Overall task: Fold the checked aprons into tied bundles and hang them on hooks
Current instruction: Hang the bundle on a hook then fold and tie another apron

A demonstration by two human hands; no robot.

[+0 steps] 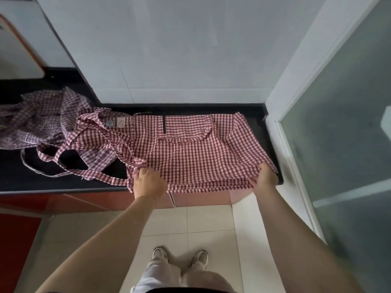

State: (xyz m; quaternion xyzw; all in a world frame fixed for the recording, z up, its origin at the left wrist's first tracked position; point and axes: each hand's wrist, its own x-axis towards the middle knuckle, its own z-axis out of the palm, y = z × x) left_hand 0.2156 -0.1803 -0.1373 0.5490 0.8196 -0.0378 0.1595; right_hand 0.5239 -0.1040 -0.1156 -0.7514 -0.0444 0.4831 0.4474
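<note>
While the red checked apron (190, 149) is spread on the black tabletop (25, 178), its near edge is gripped by curled fingers of the left hand (149, 180) and right hand (264, 176); a purple checked apron (42, 121) is heaped at ten o'clock.

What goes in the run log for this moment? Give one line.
stage: folding | red checked apron spread on black counter | left hand, right hand grip near edge | purple checked apron heaped left
</note>
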